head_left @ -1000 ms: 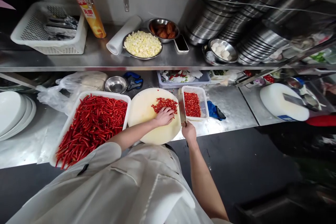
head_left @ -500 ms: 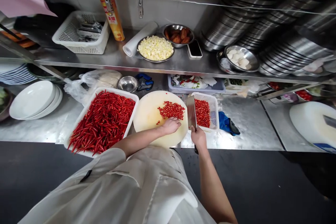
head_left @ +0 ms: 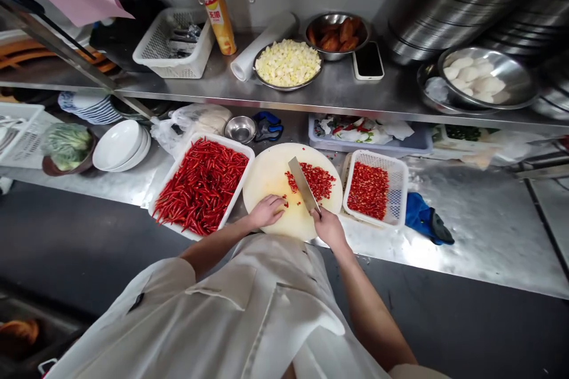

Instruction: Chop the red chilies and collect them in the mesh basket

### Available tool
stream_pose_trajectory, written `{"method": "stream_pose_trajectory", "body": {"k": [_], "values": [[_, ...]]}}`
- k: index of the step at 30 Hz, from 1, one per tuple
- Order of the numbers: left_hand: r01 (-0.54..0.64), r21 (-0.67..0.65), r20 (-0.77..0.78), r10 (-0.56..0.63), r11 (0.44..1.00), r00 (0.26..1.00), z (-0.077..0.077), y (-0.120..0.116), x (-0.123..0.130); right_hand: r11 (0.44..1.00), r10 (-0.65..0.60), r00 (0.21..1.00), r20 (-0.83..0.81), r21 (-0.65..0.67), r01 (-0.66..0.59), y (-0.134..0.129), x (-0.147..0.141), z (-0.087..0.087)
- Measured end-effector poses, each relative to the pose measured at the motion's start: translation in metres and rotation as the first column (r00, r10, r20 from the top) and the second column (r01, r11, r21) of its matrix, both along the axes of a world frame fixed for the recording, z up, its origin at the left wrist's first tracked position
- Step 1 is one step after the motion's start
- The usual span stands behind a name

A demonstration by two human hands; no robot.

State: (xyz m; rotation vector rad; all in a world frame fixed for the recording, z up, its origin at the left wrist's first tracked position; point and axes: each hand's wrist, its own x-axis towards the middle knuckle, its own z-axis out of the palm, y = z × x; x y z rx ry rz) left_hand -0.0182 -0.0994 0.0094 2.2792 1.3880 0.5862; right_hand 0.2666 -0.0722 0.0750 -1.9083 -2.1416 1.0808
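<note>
My right hand (head_left: pixel 329 228) grips a cleaver (head_left: pixel 304 186) by its handle, the blade lying across the round cutting board (head_left: pixel 262 174) among chopped red chillies (head_left: pixel 320 180). My left hand (head_left: pixel 267 211) rests on the board's left front part, fingers stretched out beside a few loose chilli bits. It holds nothing that I can see. Left of the board stands a white basket heaped with whole red chillies (head_left: pixel 204 183). To the right, a white perforated basket (head_left: pixel 399 189) contains more chopped chillies (head_left: pixel 368 190).
A blue cloth-like item (head_left: pixel 422 216) lies right of the baskets. Behind the board are a small metal bowl (head_left: pixel 240 129) and a lilac tray (head_left: pixel 418 145). The shelf (head_left: pixel 186 92) above carries chopped pale vegetable pieces (head_left: pixel 288 63), a phone (head_left: pixel 368 61) and stacked metal bowls (head_left: pixel 444 0).
The cleaver has moved left from the board's right edge onto the board by the chopped chillies. My left hand has slid left, away from the chopped pile. The view has turned too.
</note>
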Motion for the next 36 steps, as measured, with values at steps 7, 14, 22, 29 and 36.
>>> {"method": "stream_pose_trajectory", "body": {"k": [7, 14, 22, 29, 36], "values": [[-0.096, -0.028, -0.077, 0.093, 0.995, 0.993, 0.001, -0.002, 0.014, 0.999, -0.024, 0.999, 0.034, 0.049, 0.022, 0.020, 0.016, 0.013], [-0.227, -0.037, -0.206, 0.215, 0.973, 0.955, 0.017, 0.006, 0.051, 0.978, -0.187, 0.982, 0.004, 0.097, 0.186, 0.020, 0.049, 0.014], [0.071, 0.041, -0.293, -0.056, 0.997, 0.954, 0.026, 0.037, 0.104, 0.954, -0.295, 0.956, -0.015, 0.051, 0.295, 0.002, 0.053, 0.012], [0.240, 0.013, -0.278, -0.227, 0.971, 0.933, 0.015, 0.021, 0.083, 0.948, -0.315, 0.947, -0.066, 0.029, 0.317, -0.012, 0.049, 0.015], [-0.048, 0.001, -0.198, 0.047, 0.999, 0.979, 0.012, 0.006, 0.040, 0.968, -0.249, 0.965, -0.085, 0.010, 0.251, -0.023, 0.036, 0.006]]}}
